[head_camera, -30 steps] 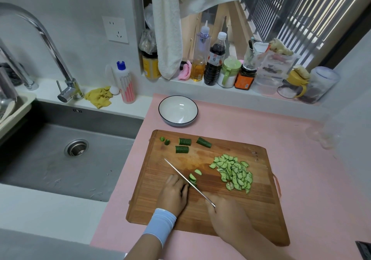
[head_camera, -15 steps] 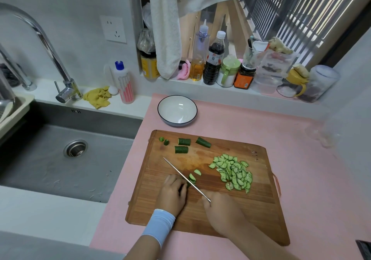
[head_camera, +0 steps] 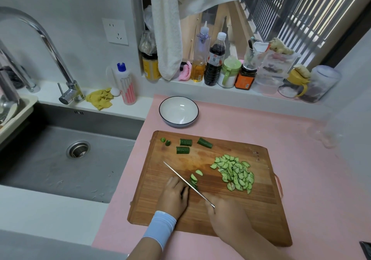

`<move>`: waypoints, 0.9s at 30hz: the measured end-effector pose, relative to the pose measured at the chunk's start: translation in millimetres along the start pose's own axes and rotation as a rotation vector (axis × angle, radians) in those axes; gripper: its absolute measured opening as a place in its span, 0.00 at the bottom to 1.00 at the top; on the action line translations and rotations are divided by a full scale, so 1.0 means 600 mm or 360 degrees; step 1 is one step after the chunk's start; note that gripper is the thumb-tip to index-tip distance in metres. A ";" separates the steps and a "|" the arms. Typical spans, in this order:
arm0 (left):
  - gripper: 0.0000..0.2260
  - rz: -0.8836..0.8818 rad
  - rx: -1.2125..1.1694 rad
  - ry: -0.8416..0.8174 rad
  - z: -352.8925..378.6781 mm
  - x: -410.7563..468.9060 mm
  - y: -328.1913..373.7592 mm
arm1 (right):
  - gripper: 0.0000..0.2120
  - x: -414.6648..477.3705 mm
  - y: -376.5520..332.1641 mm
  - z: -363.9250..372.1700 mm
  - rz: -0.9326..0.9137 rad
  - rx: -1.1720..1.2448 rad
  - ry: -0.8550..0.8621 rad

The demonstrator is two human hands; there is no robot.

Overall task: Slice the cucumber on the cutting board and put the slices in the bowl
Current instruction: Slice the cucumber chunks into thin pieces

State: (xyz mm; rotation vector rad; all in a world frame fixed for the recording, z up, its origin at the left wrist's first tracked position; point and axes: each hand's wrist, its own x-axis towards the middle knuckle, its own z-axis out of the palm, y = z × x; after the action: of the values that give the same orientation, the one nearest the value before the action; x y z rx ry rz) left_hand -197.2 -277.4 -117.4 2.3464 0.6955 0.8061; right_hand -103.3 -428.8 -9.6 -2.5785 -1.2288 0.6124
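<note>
Head view. Left hand [head_camera: 173,196] curls its fingers over a short green cucumber piece [head_camera: 193,183] and hides most of it. Right hand [head_camera: 224,212] grips a thin steel-bladed knife [head_camera: 184,180]. The handle is hidden in the fist, and the blade slants away just right of the left fingertips. Both rest on the rectangular wooden cutting board [head_camera: 255,215].

Pile of pale green cucumber slices [head_camera: 233,172] lies right of both hands. Dark green cucumber chunks [head_camera: 185,142] lie beyond them. White round bowl with dark rim [head_camera: 178,97] stands past the board and shows only its white inside. Grey steel sink [head_camera: 50,165] is left of the left hand.

Compared with 0.5 s ago, hands, knife and pile have not visibly shifted.
</note>
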 end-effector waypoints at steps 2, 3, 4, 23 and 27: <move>0.10 0.0001 -0.0010 -0.0017 -0.002 0.001 0.000 | 0.19 -0.010 0.008 0.000 0.0012 0.0037 0.0002; 0.10 0.0009 -0.0011 -0.0019 -0.002 0.000 -0.001 | 0.19 -0.015 0.011 -0.001 0.0021 0.0064 0.0002; 0.10 0.0009 -0.0009 -0.0023 -0.003 0.000 -0.001 | 0.19 -0.017 0.014 0.000 0.0026 0.0088 0.0002; 0.05 0.0028 -0.0010 0.0033 -0.001 -0.001 -0.005 | 0.14 0.018 -0.020 -0.007 0.0065 0.0089 -0.0087; 0.04 -0.0003 -0.0004 0.0000 0.000 -0.002 -0.005 | 0.16 0.009 -0.021 -0.006 0.0019 0.0079 -0.0046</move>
State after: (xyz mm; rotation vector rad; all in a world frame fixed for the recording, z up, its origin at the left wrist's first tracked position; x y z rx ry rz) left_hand -199.1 -275.8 -119.9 2.3435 0.6960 0.8054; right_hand -107.2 -417.1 -3.3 -2.5468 -1.1922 0.6766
